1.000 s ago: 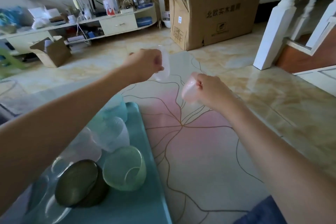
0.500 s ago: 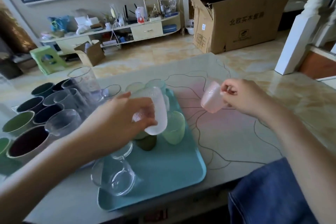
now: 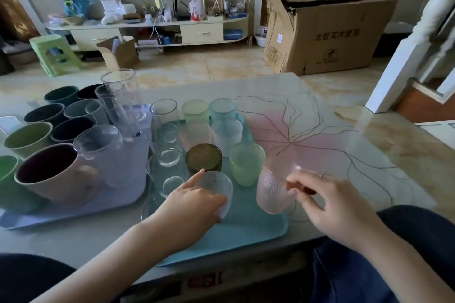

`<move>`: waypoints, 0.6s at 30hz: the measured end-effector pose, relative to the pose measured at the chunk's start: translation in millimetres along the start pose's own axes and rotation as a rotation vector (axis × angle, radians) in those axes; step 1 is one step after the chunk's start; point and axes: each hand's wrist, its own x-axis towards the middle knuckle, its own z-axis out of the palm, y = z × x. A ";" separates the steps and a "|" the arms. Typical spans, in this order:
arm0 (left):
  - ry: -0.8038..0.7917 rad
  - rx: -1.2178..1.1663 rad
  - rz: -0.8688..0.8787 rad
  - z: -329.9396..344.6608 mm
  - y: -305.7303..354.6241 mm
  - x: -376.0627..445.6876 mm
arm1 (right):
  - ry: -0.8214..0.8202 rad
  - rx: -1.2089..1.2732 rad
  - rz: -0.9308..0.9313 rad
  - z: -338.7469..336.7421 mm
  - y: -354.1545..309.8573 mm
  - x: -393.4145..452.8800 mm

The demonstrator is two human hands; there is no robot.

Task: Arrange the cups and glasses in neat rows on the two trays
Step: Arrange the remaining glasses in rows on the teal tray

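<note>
Clear cup [image 3: 218,186]: frosted, dimpled; gripped by left hand [image 3: 190,200].
Pink cup [image 3: 272,192]: dimpled, translucent; pinched by right hand [image 3: 327,204].
Teal tray [image 3: 246,231]: underneath both.

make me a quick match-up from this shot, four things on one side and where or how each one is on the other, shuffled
Things:
1. pink textured glass
2. clear textured glass
3. dark olive glass
4. big pink mug

Places:
A. on the purple tray, near left
B. in the right hand
C. under the left hand
D. on the teal tray, mid row

Pairs: 1-B, 2-C, 3-D, 4-A
</note>
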 end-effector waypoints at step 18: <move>0.836 -0.638 -0.535 -22.2 -49.1 -31.3 | 0.068 0.080 0.308 11.9 12.4 7.1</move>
